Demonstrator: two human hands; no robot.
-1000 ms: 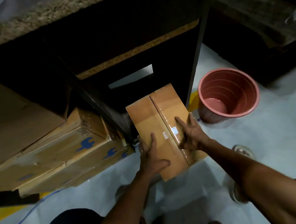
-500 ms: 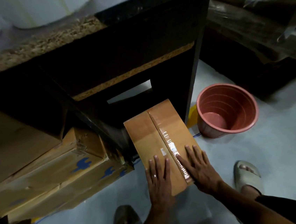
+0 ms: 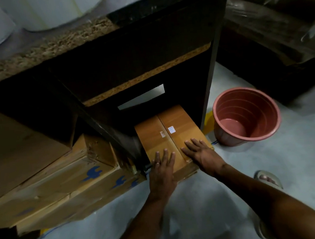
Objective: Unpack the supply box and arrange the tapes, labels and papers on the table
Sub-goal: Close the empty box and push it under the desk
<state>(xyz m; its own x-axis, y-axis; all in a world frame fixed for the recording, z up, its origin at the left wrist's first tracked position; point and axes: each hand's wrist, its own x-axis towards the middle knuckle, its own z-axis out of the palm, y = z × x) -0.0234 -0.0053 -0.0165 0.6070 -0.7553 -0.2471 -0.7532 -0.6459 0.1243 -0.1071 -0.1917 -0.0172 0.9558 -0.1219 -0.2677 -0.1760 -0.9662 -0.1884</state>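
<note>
The pale grey floor (image 3: 274, 165) fills the lower part of what I see, dim and bare apart from a yellow stripe at the far left edge. Above it stands the dark worktop (image 3: 67, 45), its front edge raw, crumbly chipboard, and I take that worktop as my landmark. On top of it, at the left, sit two big white rolls (image 3: 59, 9), cut off by the frame. Under the worktop's left side lies a stack of battered cardboard cartons (image 3: 62, 187) printed with blue marks whose shape I cannot make out. To the right of the worktop, against the wall, are plastic-wrapped bundles (image 3: 271, 25), dark and unclear. On the floor just right of the worktop's leg stands a pink plastic bucket (image 3: 246, 115), upright.

The supply box (image 3: 171, 135) sits on the floor in the opening under the worktop's right side, its far end tucked beneath and its near end sticking out toward me. Its flaps are closed, with a seam running along the top. Two small white stickers lie beside the seam; their print is too small to read.

My left hand (image 3: 162, 169) lies flat on the box's near left flap, fingers spread, a ring on one finger. My right hand (image 3: 201, 153) lies flat on the near right flap, fingers splayed. Neither grip closes on anything; both palms only press on the cardboard. My sandalled foot (image 3: 268, 179) shows on the floor to the right of the box.
</note>
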